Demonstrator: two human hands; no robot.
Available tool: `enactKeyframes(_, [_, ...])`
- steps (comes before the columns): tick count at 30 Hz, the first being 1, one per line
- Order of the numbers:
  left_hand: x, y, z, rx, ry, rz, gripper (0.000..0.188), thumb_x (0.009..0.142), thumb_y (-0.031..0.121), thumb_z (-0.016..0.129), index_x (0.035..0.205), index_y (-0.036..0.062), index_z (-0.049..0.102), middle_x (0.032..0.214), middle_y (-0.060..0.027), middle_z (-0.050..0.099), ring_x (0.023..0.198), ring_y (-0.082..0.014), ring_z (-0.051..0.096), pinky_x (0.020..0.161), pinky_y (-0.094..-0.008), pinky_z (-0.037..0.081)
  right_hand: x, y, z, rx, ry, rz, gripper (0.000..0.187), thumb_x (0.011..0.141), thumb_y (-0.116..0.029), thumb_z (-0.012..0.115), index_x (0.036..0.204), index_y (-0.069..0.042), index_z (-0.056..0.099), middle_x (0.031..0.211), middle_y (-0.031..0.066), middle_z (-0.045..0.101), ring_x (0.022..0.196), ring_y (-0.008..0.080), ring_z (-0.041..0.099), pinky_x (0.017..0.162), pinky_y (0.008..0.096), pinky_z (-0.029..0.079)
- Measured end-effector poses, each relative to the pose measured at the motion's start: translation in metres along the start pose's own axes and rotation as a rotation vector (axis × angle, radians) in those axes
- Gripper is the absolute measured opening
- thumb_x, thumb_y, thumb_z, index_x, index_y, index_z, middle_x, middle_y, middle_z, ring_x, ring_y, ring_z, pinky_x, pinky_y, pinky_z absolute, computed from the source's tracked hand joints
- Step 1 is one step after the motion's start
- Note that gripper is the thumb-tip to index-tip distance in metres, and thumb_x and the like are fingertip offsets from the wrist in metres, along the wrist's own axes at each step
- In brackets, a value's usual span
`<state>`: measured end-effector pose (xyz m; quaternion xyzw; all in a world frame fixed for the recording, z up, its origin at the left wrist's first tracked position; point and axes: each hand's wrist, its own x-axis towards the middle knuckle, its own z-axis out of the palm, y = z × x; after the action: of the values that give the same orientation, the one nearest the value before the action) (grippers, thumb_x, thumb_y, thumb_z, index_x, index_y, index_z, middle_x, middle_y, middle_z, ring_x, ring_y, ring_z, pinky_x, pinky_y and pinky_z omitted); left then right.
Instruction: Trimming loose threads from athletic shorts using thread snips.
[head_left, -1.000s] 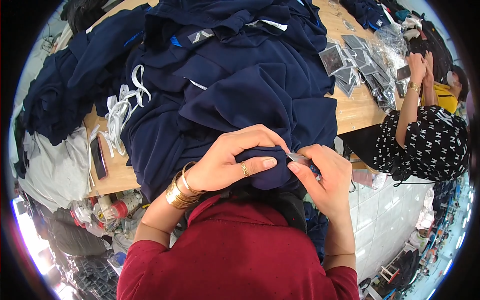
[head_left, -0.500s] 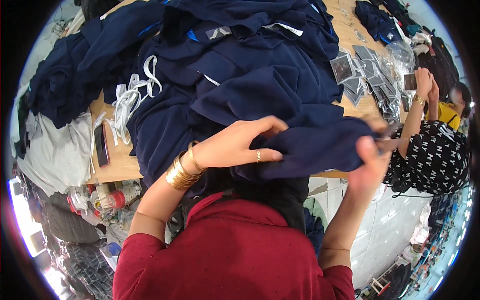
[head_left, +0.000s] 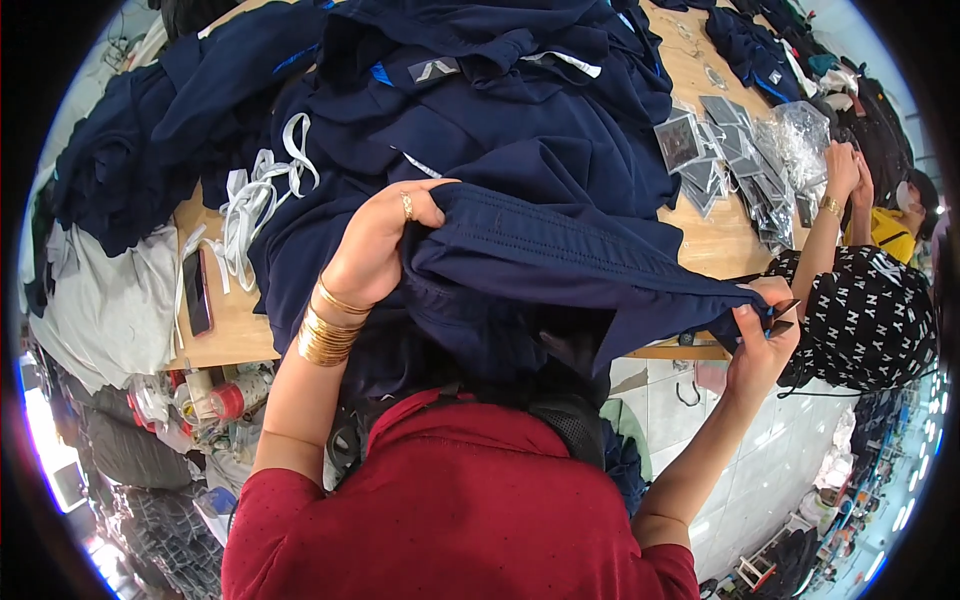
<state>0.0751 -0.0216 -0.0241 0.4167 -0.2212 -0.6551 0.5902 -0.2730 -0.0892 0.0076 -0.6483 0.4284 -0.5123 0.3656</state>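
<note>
A navy garment [head_left: 560, 245] is stretched between my two hands, its stitched band running along the top. My left hand [head_left: 375, 245], with gold bangles and a ring, is closed on the band's left end. At the far right end, my right hand [head_left: 760, 335] pinches the cloth. Two dark points of what look like thread snips [head_left: 783, 318] stick out from that same hand; the rest of the tool is hidden. Just beyond lies a large heap of navy garments [head_left: 500, 110], with a grey label patch [head_left: 434, 70] near its top.
White tape [head_left: 265, 200] lies in a tangle left of the heap, near a phone [head_left: 198, 290]. Grey tags in clear packets [head_left: 730, 150] spread across the wooden table [head_left: 705, 245]. A co-worker in a black patterned garment [head_left: 870, 320] works at the right. Pale cloth [head_left: 100, 300] hangs at the left.
My left hand has moved up and left and now grips the band. My right hand has shifted slightly right. The bunched garment has been pulled out straight between them.
</note>
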Motion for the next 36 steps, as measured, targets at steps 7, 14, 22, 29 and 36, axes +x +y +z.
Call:
enactKeyframes(7, [0.011, -0.008, -0.011, -0.394, -0.154, -0.187, 0.032, 0.074, 0.001, 0.039, 0.100, -0.0101, 0.054, 0.091, -0.0144, 0.062, 0.079, -0.0213, 0.060, 0.081, -0.0303, 0.048, -0.002, -0.002, 0.005, -0.068, 0.006, 0.033, 0.018, 0.067, -0.005, 0.068, 0.073, 0.000, 0.052, 0.073, 0.0020, 0.050, 0.068, 0.0101, 0.043, 0.065, 0.0206, 0.033])
enactKeyframes(14, [0.015, -0.012, -0.018, -0.399, -0.157, -0.259, 0.022, 0.078, 0.004, 0.043, 0.092, -0.0028, 0.058, 0.085, -0.0067, 0.062, 0.077, -0.0165, 0.059, 0.078, -0.0278, 0.049, -0.001, -0.007, 0.011, -0.065, -0.003, 0.092, 0.016, 0.068, -0.005, 0.066, 0.073, -0.001, 0.052, 0.068, -0.0019, 0.047, 0.064, 0.0067, 0.040, 0.061, 0.0187, 0.032])
enactKeyframes(22, [0.005, -0.014, 0.012, -0.051, 0.021, -0.121, 0.035, 0.077, 0.002, 0.043, 0.108, -0.0095, 0.054, 0.103, -0.0103, 0.060, 0.088, -0.0163, 0.057, 0.086, -0.0269, 0.044, 0.015, -0.007, 0.023, -0.317, -0.258, 0.231, 0.029, 0.070, -0.003, 0.068, 0.098, -0.002, 0.062, 0.084, -0.0038, 0.059, 0.060, 0.0027, 0.040, 0.056, 0.0176, 0.032])
enactKeyframes(29, [0.000, 0.002, 0.051, 0.348, -0.426, 0.039, 0.033, 0.074, 0.001, 0.050, 0.107, -0.0065, 0.055, 0.097, -0.0051, 0.059, 0.089, -0.0090, 0.052, 0.082, -0.0225, 0.041, 0.013, -0.019, 0.106, 0.014, -0.709, 0.066, 0.043, 0.063, -0.005, 0.071, 0.104, 0.000, 0.059, 0.091, 0.0030, 0.064, 0.078, 0.0088, 0.056, 0.070, 0.0223, 0.044])
enactKeyframes(36, [0.002, -0.006, 0.033, 1.303, -0.021, 0.680, 0.038, 0.062, -0.006, 0.057, 0.098, 0.0067, 0.056, 0.090, -0.0118, 0.058, 0.090, -0.0337, 0.056, 0.077, -0.0373, 0.046, 0.044, -0.072, 0.070, 0.433, -0.158, 0.439, 0.036, 0.060, 0.000, 0.057, 0.095, 0.004, 0.058, 0.085, 0.0103, 0.062, 0.075, 0.0175, 0.060, 0.073, 0.0248, 0.048])
